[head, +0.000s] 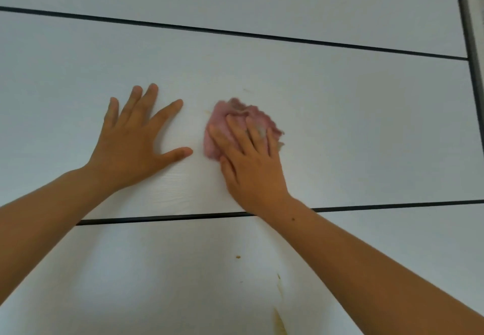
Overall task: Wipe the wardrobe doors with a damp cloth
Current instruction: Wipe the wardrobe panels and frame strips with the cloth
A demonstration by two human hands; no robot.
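Now both grips released: right hand (251, 161) presses pink cloth (221, 122) on wardrobe door (366, 125) to scrub; left hand (131, 146) steadies.

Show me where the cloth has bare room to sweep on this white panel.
Free: right of the crumpled pink cloth to the dark vertical edge, and above it up to the dark seam. Crowded: leftward, the flat left hand.

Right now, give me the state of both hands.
Left hand: open, flat on the white wardrobe door.
Right hand: open, pressing the crumpled pink cloth.
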